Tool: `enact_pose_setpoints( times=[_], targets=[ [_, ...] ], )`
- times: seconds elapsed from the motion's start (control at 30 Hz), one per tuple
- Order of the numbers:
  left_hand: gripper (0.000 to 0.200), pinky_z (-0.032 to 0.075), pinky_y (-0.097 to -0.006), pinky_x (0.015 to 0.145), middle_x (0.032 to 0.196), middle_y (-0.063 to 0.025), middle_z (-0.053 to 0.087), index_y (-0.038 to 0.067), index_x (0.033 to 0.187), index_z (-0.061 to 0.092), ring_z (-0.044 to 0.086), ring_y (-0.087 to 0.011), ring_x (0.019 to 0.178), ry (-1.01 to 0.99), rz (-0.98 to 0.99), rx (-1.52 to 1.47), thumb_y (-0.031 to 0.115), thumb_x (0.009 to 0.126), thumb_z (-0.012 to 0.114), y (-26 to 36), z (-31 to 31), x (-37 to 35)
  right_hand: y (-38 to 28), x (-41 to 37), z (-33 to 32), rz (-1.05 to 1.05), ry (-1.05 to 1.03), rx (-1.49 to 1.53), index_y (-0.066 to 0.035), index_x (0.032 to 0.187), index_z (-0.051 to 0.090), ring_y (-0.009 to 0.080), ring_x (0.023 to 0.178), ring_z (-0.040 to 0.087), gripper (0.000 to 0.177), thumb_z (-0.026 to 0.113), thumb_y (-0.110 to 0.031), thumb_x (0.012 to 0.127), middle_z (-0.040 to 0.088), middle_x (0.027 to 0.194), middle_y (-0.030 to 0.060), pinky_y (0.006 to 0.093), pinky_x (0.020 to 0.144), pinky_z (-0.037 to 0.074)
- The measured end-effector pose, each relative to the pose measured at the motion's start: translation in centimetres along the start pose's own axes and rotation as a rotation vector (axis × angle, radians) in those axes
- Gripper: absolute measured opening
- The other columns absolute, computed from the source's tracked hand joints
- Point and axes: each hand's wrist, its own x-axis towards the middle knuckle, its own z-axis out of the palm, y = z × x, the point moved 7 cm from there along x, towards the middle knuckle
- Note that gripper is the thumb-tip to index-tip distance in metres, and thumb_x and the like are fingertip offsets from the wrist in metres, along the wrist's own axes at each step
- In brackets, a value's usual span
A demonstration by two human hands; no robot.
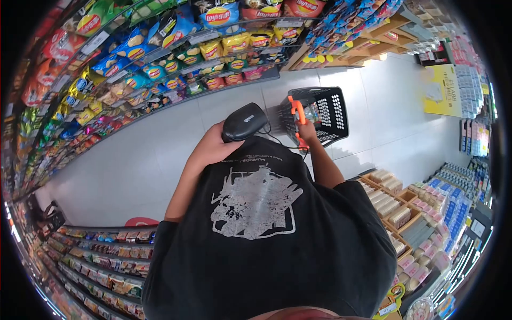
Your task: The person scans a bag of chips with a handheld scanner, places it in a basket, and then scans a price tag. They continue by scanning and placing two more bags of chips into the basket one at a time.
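My left hand (213, 146) is wrapped around a black rounded device (245, 122) with a small white logo, held in front of my chest. A thin black cable (276, 141) runs from the device toward my right wrist. My right hand (306, 131) is closed on the orange handle (297, 109) of a black shopping basket (341, 128). The basket hangs to the right of the device, and its walls have rows of slots. Some packaged goods (311, 111) show inside it, too small to name.
Shelves of chip bags (218, 18) curve along the front and left. Wooden bins with packaged goods (392, 205) stand close on my right. Low shelves of small packets (122, 261) are at lower left. Pale tiled floor (122, 170) lies between, with a yellow sign (442, 90) at far right.
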Motion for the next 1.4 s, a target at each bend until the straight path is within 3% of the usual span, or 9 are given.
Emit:
enact_pose_setpoints(
  times=[0.07,0.23,0.37,0.47,0.6,0.7,1.1,1.23,1.4],
  targets=[
    [0.037,0.049,-0.0306,0.088,0.105,-0.0091,0.071,-0.004,0.117,0.062,0.062,-0.0134,0.095,0.042,-0.038,0.022,0.01,0.084,0.074,-2.0,0.7,-1.9,-1.0,-1.6,0.0,0.06,-0.026,0.078,-0.004,0.091,0.062,0.0118,0.051,0.05,0.026,0.066,-0.029,0.09,0.05,0.062,0.0005,0.0312,0.045,0.043],
    [0.033,0.049,-0.0302,0.086,0.101,-0.0081,0.071,-0.003,0.113,0.064,0.061,-0.0127,0.093,0.13,-0.076,0.029,0.01,0.085,0.074,-2.7,3.2,-7.0,-1.7,-2.5,-0.3,-0.239,0.187,-0.082,0.0,0.093,0.067,0.0171,0.055,0.058,0.034,0.069,-0.034,0.089,0.061,0.067,0.0078,0.0355,0.052,0.045],
    [0.032,0.049,-0.0302,0.087,0.1,-0.0082,0.07,-0.003,0.113,0.064,0.061,-0.0129,0.093,0.181,-0.131,0.045,0.01,0.085,0.073,-4.7,5.4,-11.3,-1.9,-4.1,0.0,-0.16,0.077,0.042,0.0,0.093,0.068,0.018,0.059,0.061,0.037,0.072,-0.036,0.088,0.06,0.064,0.0076,0.0356,0.056,0.045],
    [0.033,0.049,-0.0306,0.087,0.101,-0.0086,0.071,-0.004,0.113,0.063,0.062,-0.0137,0.093,0.192,-0.204,0.067,0.01,0.085,0.073,-6.4,6.5,-13.9,-1.5,-5.0,-0.8,-0.245,0.093,0.007,-0.001,0.09,0.068,0.0096,0.053,0.052,0.036,0.073,-0.036,0.088,0.055,0.063,0.001,0.0293,0.049,0.043],
    [0.034,0.049,-0.0308,0.088,0.102,-0.0089,0.071,-0.004,0.113,0.063,0.062,-0.014,0.094,0.159,-0.265,0.098,0.01,0.084,0.074,-6.7,7.5,-16.7,1.6,-6.1,-1.8,-0.05,0.08,-0.218,-0.002,0.092,0.069,0.0132,0.059,0.06,0.046,0.073,-0.048,0.085,0.063,0.065,0.0047,0.032,0.057,0.048],
    [0.035,0.049,-0.0307,0.089,0.102,-0.0091,0.071,-0.003,0.113,0.063,0.062,-0.014,0.094,0.195,-0.253,0.063,0.01,0.083,0.074,-8.1,6.8,-18.2,1.2,-8.1,-2.6,0.019,0.167,-0.394,-0.006,0.096,0.073,0.0278,0.08,0.071,0.06,0.066,-0.063,0.082,0.072,0.077,0.009,0.0392,0.072,0.053],
    [0.031,0.049,-0.0299,0.088,0.1,-0.0079,0.071,-0.001,0.113,0.064,0.064,-0.0141,0.094,0.467,-0.238,-0.052,0.008,0.084,0.073,-11.8,-6.6,-28.6,1.1,-9.3,0.4,0.051,0.362,-0.434,-0.01,0.098,0.076,0.0335,0.088,0.071,0.063,0.066,-0.069,0.077,0.074,0.089,0.016,0.0444,0.078,0.053],
    [0.029,0.05,-0.0295,0.086,0.099,-0.0058,0.071,0.0,0.111,0.065,0.063,-0.0124,0.093,0.607,-0.218,-0.097,0.009,0.085,0.074,-13.7,-13.0,-33.7,5.0,-5.2,5.4,0.037,0.334,-0.285,-0.002,0.104,0.073,0.0363,0.093,0.071,0.058,0.068,-0.055,0.083,0.073,0.091,0.0202,0.0454,0.082,0.051],
    [0.024,0.05,-0.0295,0.082,0.096,-0.0032,0.071,0.001,0.108,0.066,0.062,-0.0102,0.089,0.772,-0.204,-0.227,0.008,0.086,0.073,-17.1,-19.2,-40.2,-3.5,-11.5,17.0,0.1,0.432,-0.245,0.001,0.104,0.072,0.0368,0.091,0.071,0.053,0.068,-0.047,0.084,0.073,0.085,0.0196,0.0466,0.079,0.052]
  ],
)
